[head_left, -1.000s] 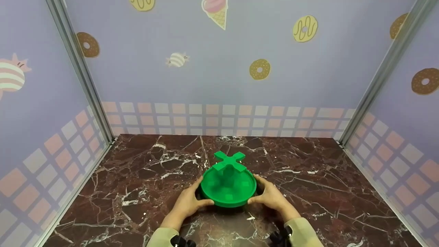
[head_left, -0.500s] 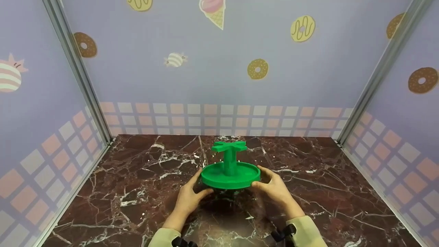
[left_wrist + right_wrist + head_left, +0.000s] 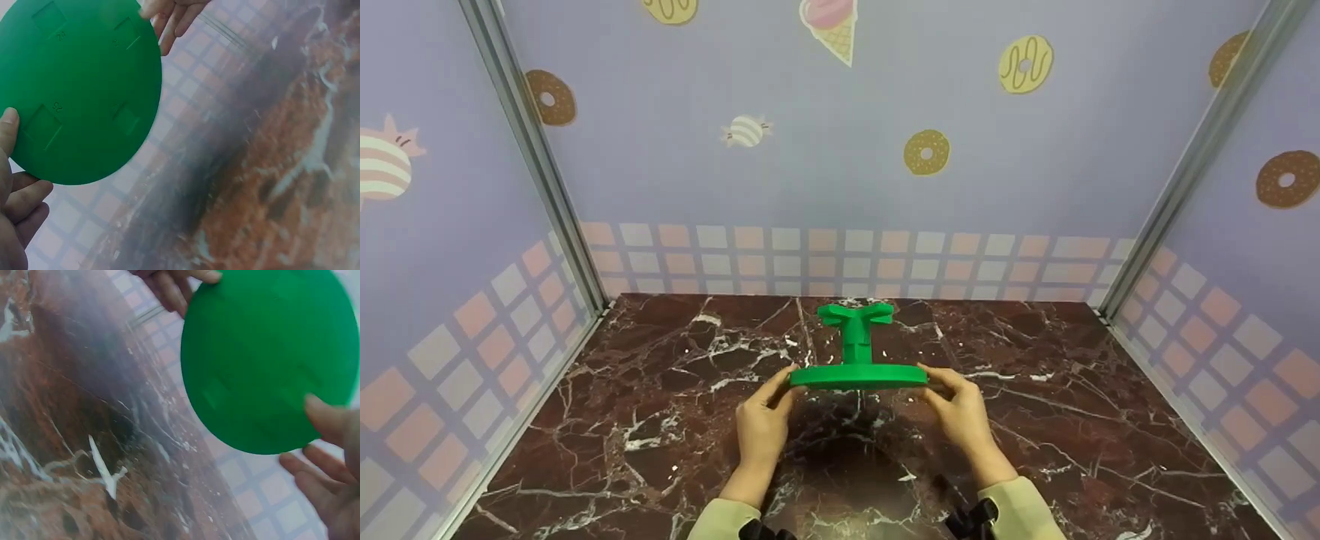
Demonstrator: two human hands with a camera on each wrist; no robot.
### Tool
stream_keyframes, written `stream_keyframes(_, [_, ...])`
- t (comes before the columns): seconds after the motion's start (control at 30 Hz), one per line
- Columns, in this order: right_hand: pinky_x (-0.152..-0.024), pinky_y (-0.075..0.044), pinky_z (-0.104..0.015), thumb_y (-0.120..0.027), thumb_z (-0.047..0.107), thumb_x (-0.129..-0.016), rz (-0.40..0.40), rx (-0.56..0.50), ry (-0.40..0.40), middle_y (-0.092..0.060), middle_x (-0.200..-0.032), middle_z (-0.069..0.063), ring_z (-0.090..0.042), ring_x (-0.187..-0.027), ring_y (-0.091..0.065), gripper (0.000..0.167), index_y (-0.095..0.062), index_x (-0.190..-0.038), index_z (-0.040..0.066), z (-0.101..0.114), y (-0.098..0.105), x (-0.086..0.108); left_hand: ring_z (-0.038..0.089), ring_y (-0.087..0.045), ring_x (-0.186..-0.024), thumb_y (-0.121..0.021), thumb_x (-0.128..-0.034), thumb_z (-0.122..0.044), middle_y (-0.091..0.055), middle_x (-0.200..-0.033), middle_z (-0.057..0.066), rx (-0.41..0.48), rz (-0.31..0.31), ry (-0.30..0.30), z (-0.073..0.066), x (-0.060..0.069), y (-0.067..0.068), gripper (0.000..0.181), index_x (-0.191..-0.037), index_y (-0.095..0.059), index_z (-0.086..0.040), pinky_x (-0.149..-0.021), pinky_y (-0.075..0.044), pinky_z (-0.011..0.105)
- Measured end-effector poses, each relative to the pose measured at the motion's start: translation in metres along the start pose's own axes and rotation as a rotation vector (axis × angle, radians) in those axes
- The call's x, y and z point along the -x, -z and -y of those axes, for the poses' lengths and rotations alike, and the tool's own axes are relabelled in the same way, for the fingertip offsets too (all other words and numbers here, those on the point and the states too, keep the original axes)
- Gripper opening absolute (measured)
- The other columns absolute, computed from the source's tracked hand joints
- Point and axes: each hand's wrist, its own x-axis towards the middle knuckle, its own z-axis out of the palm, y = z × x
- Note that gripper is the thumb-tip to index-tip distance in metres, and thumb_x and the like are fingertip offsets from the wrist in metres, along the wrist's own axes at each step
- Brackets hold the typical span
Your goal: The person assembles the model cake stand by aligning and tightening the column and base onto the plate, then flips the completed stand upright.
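Observation:
A green round plastic stand point(image 3: 857, 376) with a shallow dish, a central post and a cross-shaped top is held above the table. My left hand point(image 3: 763, 433) grips the dish's left edge; my right hand point(image 3: 962, 421) grips the right edge. In the head view the dish is nearly edge-on, with its inside hidden. The left wrist view shows its flat underside point(image 3: 84, 84), with square recesses and small marks beside them. There the left thumb point(image 3: 8, 130) lies against the underside near the rim. In the right wrist view, the right thumb point(image 3: 326, 417) does likewise.
A dark red marble-patterned tabletop point(image 3: 660, 420) lies beneath the hands. Purple panels point(image 3: 840, 180) printed with sweets and a checked band stand behind and at both sides, joined by grey metal posts point(image 3: 536, 150).
The green stand has risen off the table and tipped, from showing the inside of its dish to showing it edge-on. Both hands have moved with it and kept hold of the edge.

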Motion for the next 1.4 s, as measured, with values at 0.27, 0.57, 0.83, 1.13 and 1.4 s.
stream_keyframes(0.27, [-0.062, -0.055, -0.014, -0.079, -0.006, -0.084, -0.102, 0.011, 0.081, -0.077, -0.100, -0.022, 0.001, -0.073, -0.066, 0.025, -0.077, -0.108, -0.006, 0.004, 0.004, 0.002, 0.024, -0.079, -0.094, -0.086, -0.0791, -0.009, -0.079, -0.111, 0.010, 0.030, -0.024, -0.072, -0.005, -0.001, 0.000, 0.043, -0.121, -0.079, -0.014, -0.071, -0.056, 0.007])
stream_keyframes(0.57, [-0.065, -0.057, -0.018, -0.079, 0.006, -0.088, -0.030, -0.023, -0.071, -0.078, -0.095, -0.018, -0.003, -0.073, -0.067, 0.021, -0.078, -0.107, -0.004, 0.014, 0.012, -0.001, -0.004, -0.068, -0.111, -0.079, -0.0866, -0.002, -0.068, -0.129, 0.024, 0.344, 0.051, -0.015, -0.011, -0.002, 0.000, 0.048, -0.133, -0.068, 0.002, -0.092, -0.060, 0.018])
stream_keyframes(0.83, [-0.060, -0.064, -0.027, -0.070, 0.009, -0.098, -0.009, -0.224, -0.298, -0.075, -0.087, -0.005, -0.012, -0.068, -0.074, 0.030, -0.070, -0.119, -0.012, 0.020, 0.014, -0.001, 0.004, -0.072, -0.111, -0.075, -0.0907, 0.002, -0.059, -0.138, 0.031, 0.530, 0.169, 0.235, -0.016, -0.007, 0.002, 0.050, -0.137, -0.060, 0.010, -0.085, -0.064, 0.027])
stream_keyframes(1.13, [-0.053, -0.056, -0.019, -0.065, 0.014, -0.102, 0.040, -0.316, -0.411, -0.069, -0.078, 0.002, -0.007, -0.058, -0.063, 0.028, -0.071, -0.113, -0.011, 0.009, 0.013, -0.004, 0.006, -0.076, -0.092, -0.078, -0.0929, -0.010, -0.070, -0.128, 0.024, 0.524, 0.174, 0.511, -0.016, -0.007, 0.002, 0.050, -0.138, -0.063, 0.004, -0.069, -0.066, 0.028])
stream_keyframes(1.4, [-0.058, -0.060, -0.020, -0.065, 0.020, -0.103, 0.098, -0.370, -0.482, -0.069, -0.072, 0.002, -0.007, -0.059, -0.066, 0.024, -0.072, -0.098, -0.002, 0.001, 0.012, -0.004, 0.006, -0.075, -0.089, -0.077, -0.0946, -0.016, -0.077, -0.118, 0.014, 0.504, 0.169, 0.619, -0.012, -0.006, 0.001, 0.046, -0.135, -0.066, 0.003, -0.068, -0.066, 0.028])
